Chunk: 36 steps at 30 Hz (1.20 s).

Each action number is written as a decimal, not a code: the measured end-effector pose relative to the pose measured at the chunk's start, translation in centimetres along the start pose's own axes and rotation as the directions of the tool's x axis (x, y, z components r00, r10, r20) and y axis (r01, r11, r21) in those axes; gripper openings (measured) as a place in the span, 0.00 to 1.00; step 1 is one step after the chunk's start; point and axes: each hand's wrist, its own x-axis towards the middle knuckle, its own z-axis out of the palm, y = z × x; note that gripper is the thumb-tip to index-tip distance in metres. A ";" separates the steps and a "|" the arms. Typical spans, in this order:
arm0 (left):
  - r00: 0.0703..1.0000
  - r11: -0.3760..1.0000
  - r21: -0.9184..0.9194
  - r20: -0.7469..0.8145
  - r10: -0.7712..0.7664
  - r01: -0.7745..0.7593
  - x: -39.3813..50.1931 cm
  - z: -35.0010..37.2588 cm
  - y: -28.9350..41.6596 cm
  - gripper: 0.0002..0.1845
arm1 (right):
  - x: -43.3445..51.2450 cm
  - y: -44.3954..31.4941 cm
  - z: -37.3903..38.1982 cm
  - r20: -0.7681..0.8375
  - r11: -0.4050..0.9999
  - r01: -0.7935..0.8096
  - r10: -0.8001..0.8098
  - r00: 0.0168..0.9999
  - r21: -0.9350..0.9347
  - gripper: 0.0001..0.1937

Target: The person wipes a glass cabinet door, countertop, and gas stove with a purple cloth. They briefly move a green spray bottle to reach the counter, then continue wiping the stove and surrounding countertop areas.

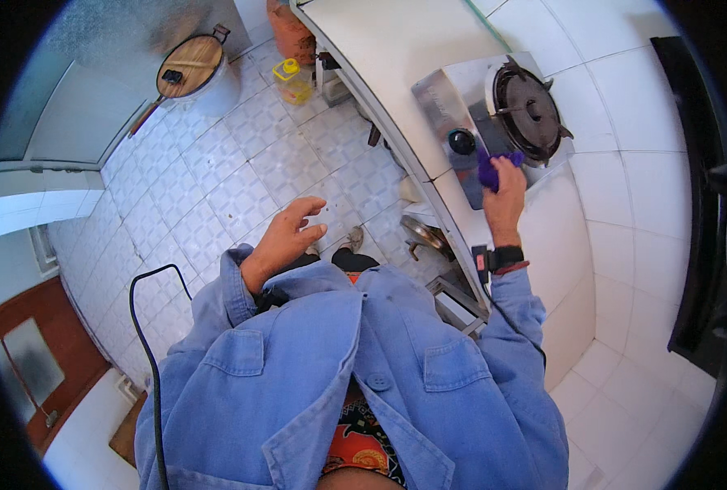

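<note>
My right hand (pixel 505 199) grips a bunched purple cloth (pixel 492 173) against the steel top of a single-burner gas stove (pixel 464 101). The cloth lies between the black control knob (pixel 461 141) and the round dark burner with its pan supports (pixel 527 110). Part of the cloth is hidden under my fingers. My left hand (pixel 290 236) hangs over the tiled floor in front of my body, fingers apart and slightly curled, holding nothing.
The stove stands on a white counter (pixel 376 37) along a tiled wall. Below are a metal pot lid (pixel 428 236) and shelves. A yellow-capped plastic bottle (pixel 293 82) and a white bucket (pixel 216 92) under a wooden lid (pixel 192 64) stand on the floor. A black cable (pixel 149 349) loops at my left.
</note>
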 end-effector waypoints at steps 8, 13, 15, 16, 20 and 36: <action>0.999 1.000 -0.028 0.032 -0.006 0.007 0.5 -0.4 0.0 0.27 | 1.0 -0.1 -2.2 -0.052 0.994 0.071 -0.067 0.996 0.089 0.31; 0.996 0.991 0.097 0.008 0.089 -0.089 0.9 -0.5 0.8 0.25 | 2.4 2.7 1.0 -0.114 0.997 -0.013 0.022 0.993 0.076 0.30; 0.999 0.997 0.077 -0.035 0.035 -0.032 0.8 -0.7 0.8 0.25 | -1.2 2.5 0.2 -0.105 0.996 -0.085 0.089 0.991 0.041 0.30; 0.998 0.998 0.051 -0.053 0.036 -0.034 0.8 -0.9 0.7 0.25 | -3.1 2.0 -0.6 -0.100 0.995 -0.101 0.101 0.990 0.001 0.30; 0.999 0.999 0.035 -0.026 -0.021 0.022 0.7 -1.3 0.3 0.25 | -5.5 -0.6 -3.6 0.069 0.939 -0.302 0.294 0.953 0.164 0.28; 0.994 0.996 0.087 -0.107 0.010 -0.001 -1.0 -1.2 -1.5 0.25 | 16.9 -6.5 8.5 -0.049 0.909 0.397 -0.406 0.913 -0.128 0.14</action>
